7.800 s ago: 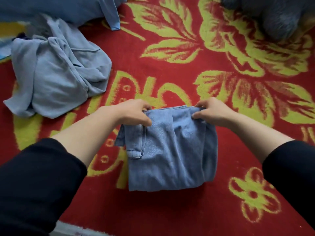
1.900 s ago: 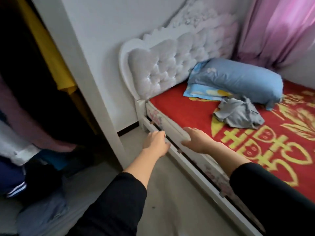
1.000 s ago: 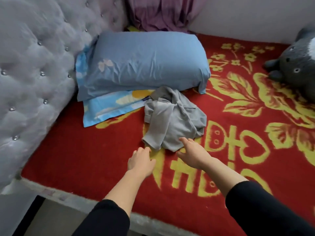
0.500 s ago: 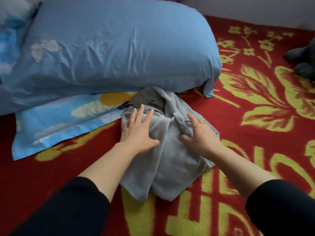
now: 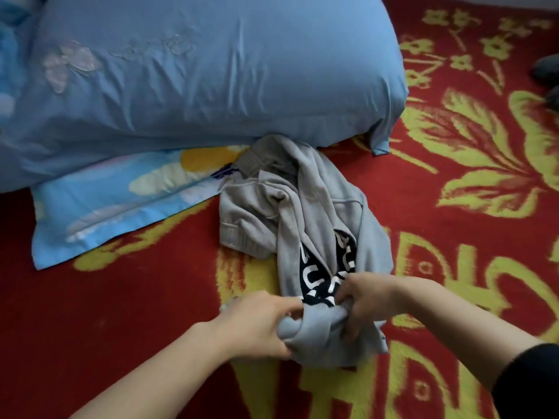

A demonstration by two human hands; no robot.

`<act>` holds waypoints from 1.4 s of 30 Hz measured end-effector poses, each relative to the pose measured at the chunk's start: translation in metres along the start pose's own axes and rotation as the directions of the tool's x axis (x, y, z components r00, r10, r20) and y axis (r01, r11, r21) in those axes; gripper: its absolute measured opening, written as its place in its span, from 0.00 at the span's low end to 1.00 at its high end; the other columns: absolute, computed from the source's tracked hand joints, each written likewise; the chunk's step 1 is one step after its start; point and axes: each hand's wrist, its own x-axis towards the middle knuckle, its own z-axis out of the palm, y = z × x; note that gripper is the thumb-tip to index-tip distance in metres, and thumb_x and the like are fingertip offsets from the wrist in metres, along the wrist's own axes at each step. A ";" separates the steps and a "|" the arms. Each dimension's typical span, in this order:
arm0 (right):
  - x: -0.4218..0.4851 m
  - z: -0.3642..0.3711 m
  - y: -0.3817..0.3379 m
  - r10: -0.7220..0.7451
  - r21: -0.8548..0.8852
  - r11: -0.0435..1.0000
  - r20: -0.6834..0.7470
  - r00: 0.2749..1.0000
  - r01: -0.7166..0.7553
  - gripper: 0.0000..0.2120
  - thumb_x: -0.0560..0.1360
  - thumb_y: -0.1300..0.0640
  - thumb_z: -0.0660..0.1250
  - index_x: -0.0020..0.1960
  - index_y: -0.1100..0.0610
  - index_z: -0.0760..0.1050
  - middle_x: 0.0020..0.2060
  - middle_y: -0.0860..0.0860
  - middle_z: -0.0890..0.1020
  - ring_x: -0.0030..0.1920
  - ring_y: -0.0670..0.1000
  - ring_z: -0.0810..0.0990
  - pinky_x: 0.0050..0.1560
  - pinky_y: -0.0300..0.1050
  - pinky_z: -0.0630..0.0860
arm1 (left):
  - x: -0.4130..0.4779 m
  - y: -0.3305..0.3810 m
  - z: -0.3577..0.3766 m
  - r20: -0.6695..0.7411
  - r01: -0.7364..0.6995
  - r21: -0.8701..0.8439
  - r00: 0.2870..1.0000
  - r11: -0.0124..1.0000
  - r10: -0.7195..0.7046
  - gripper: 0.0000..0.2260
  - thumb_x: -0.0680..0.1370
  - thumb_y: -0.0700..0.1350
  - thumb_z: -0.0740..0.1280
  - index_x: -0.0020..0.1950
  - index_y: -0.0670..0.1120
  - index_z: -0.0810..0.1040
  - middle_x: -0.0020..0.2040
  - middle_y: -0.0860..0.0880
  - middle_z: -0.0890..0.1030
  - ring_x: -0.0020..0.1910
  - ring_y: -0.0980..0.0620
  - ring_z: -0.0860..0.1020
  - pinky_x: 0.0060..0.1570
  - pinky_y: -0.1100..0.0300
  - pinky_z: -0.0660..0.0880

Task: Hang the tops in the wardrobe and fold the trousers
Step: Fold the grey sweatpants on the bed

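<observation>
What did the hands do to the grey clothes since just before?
Half a second ago both hands lay flat on top of the grey garment. Now the left hand and right hand grip its near end, bunched up between them, and a dark patch with white letters has come into sight. The blue pillow and red blanket stayed put.

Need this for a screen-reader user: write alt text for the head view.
The left hand and right hand grip the near end of a crumpled grey garment on a red and yellow bedspread. A blue pillow lies behind it.
</observation>
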 end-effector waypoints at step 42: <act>-0.053 0.099 -0.089 -0.136 0.097 0.934 -0.794 0.593 0.344 0.05 0.68 0.58 0.69 0.43 0.52 0.74 0.38 0.46 0.73 0.42 0.52 0.73 0.40 0.45 0.67 | -0.119 0.022 0.004 -0.394 -0.081 -0.753 0.851 0.654 -0.348 0.20 0.63 0.35 0.63 0.49 0.50 0.83 0.49 0.51 0.84 0.50 0.57 0.81 0.54 0.60 0.76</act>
